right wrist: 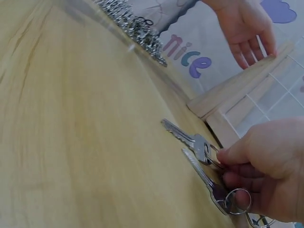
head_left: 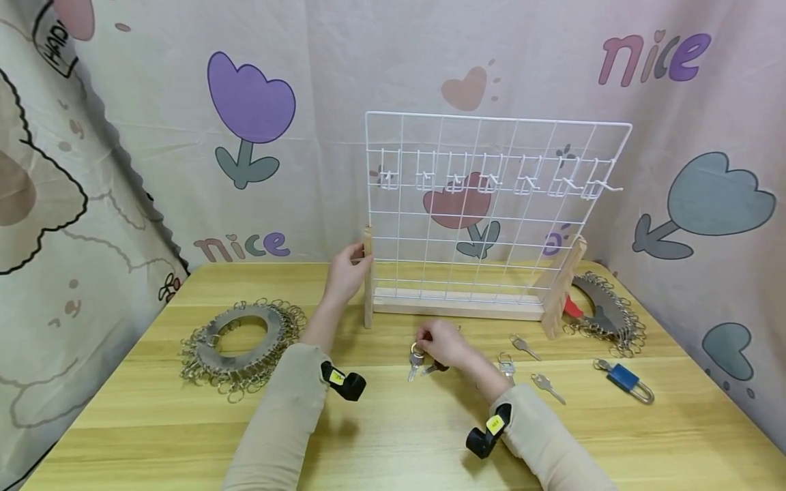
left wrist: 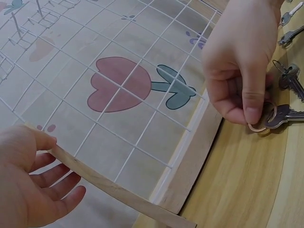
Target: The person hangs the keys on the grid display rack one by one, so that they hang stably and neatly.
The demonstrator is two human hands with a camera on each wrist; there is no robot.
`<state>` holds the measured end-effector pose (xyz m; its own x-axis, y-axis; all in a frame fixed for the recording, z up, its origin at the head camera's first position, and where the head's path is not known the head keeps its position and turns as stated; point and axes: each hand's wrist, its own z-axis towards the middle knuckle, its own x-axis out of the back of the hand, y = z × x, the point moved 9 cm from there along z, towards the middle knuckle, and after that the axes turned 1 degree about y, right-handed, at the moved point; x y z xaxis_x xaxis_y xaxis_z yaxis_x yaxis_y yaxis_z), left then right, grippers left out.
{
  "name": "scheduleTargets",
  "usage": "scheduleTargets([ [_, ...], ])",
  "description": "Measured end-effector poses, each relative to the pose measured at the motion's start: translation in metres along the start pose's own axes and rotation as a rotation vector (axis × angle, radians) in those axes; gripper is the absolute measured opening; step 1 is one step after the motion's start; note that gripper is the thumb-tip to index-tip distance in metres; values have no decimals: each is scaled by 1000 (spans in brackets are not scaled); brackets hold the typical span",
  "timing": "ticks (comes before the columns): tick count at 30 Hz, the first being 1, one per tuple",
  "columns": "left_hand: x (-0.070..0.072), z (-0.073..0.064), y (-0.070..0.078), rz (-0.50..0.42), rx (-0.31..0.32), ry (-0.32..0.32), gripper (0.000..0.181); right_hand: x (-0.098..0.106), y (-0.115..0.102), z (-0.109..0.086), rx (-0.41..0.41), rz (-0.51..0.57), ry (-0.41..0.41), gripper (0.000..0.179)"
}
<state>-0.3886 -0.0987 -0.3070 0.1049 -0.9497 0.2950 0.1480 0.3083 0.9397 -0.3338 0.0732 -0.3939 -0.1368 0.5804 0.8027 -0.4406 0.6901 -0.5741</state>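
My right hand (head_left: 445, 343) is low over the table, its thumb and finger pinching the ring of a silver key (right wrist: 197, 147). Right beside it lies another key with a dark head (right wrist: 219, 194), its own ring near my curled fingers. My left hand (left wrist: 35, 183) touches the wooden side post (left wrist: 114, 187) of a white wire grid rack (head_left: 473, 204), fingertips at the post's edge and the other fingers loosely bent. Several white hooks (head_left: 489, 183) hang in a row across the grid's upper part.
More keys (head_left: 548, 389) lie on the table right of my right hand, with a blue padlock (head_left: 623, 377) farther right. A grey ring plate edged with small rings (head_left: 260, 317) lies at left; a similar plate (head_left: 604, 307) sits behind the rack's right post. A patterned curtain (head_left: 344, 61) hangs behind.
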Motion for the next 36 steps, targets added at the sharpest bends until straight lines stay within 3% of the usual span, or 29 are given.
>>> scheduleTargets([
  [11, 4, 3, 0, -20, -5, 43, 43, 17, -13, 1, 52, 237, -54, 3],
  [16, 4, 4, 1, -31, -9, 51, 42, 39, -22, 6, 93, 207, -11, 4],
  [26, 5, 4, -1, -26, 14, 60, 44, 88, -40, 18, 108, 108, 152, 11],
  [36, 14, 6, 11, -148, -41, 154, 46, 123, -59, 22, 173, 70, 226, 12],
])
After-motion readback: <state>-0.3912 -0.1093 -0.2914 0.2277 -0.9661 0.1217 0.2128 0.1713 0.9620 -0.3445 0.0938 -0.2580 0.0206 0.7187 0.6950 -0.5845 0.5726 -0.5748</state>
